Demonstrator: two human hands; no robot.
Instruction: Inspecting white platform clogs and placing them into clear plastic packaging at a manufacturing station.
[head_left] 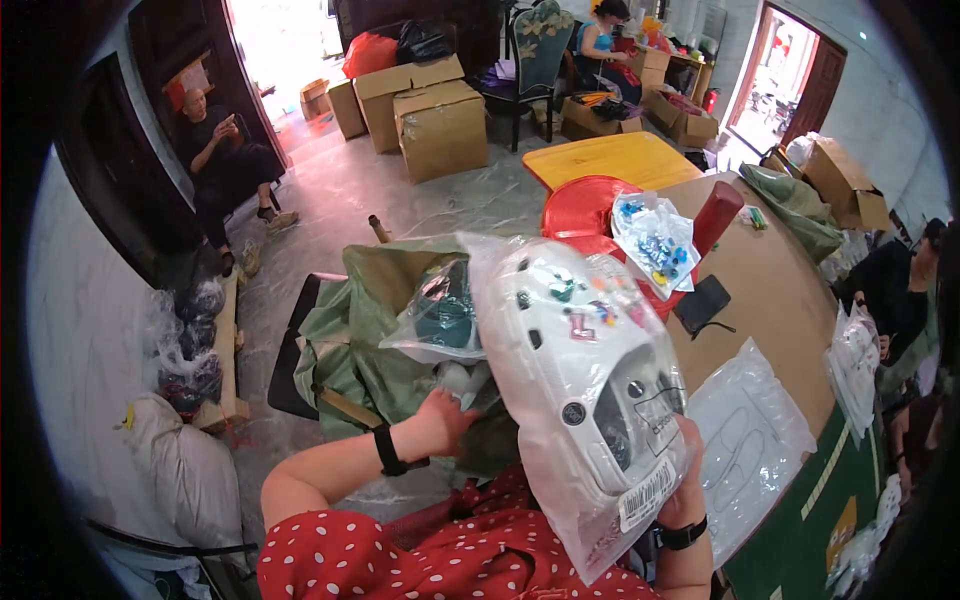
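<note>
A white clog with small coloured charms and strap rivets sits inside a clear plastic bag with a barcode label, raised in front of me. My right hand is closed on the bag's right side, partly hidden by it. Lower and to the left, my left hand is at the opening of a green woven sack, beside a pale wrapped item. Its fingertips are hard to make out. In the sack's mouth lies another clear bag with dark teal footwear in it.
On the brown tabletop to my right are a flat clear bag, a black phone-like object and a red tray bearing a packet of small charms. Cardboard boxes stand farther back. Other people sit left, behind and right.
</note>
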